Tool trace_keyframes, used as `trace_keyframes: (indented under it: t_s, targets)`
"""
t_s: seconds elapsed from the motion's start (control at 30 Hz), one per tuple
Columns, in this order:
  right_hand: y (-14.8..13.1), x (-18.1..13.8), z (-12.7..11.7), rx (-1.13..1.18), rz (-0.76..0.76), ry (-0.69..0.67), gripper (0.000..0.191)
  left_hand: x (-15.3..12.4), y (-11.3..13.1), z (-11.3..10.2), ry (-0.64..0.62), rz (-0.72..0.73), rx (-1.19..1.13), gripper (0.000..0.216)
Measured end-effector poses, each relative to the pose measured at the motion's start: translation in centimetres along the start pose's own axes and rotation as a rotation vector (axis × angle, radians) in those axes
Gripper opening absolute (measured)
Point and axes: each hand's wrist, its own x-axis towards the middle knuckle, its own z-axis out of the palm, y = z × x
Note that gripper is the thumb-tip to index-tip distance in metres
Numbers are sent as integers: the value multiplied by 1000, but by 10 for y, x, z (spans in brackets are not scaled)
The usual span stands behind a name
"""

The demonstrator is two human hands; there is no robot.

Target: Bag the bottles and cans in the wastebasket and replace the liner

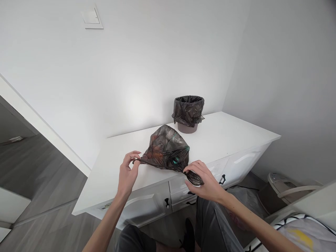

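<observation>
A filled black garbage bag [168,145] rests on the white cabinet top [115,150] near its front edge. Through its thin film, orange, white and green contents show faintly. My left hand [128,169] pinches a gathered corner of the bag at its left side. At the front right, my right hand [203,180] grips another bunched end, with a loose tuft of film sticking out between thumb and fingers. The bag's mouth is drawn taut between both hands.
Behind the bag, a small brown trash bin [187,127] lined with black film stands against the wall. Doors and drawers with black handles [167,202] front the cabinet. A beige-lidded container [282,185] stands on the floor at right. A doorway opens at left.
</observation>
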Motion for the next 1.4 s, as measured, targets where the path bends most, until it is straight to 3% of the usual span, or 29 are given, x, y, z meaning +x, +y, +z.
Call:
trace_keyframes:
  t_s: [0.07,0.23,0.4,0.53,0.67,0.73,0.83,0.97,1.23,1.4]
  targets:
    - [-9,3,-1,-5,-21,-6,33,-7,5,-3,-1,28,23,9]
    - [-34,24,5,91,-124,-103,24,-22,18,2,27,219,150,11]
    - [-23,39,28,47,-120,-226,37,-27,21,8,72,386,309,12]
    - [-8,52,44,-32,-97,-228,51,-23,21,8,125,326,252,14]
    - [-9,69,47,-95,-51,-168,64,-21,24,5,145,277,206,16]
    - [-14,74,45,-121,-36,-79,61,-21,24,2,160,262,196,17]
    - [-17,75,46,-159,-37,23,36,-22,24,-1,175,235,182,19]
    - [-10,73,57,-272,-69,-60,21,-23,22,-2,168,203,166,22]
    - [0,93,92,-543,24,-150,46,-21,17,4,142,192,191,23]
    - [-20,103,85,-569,63,-219,43,-17,2,0,140,196,216,24]
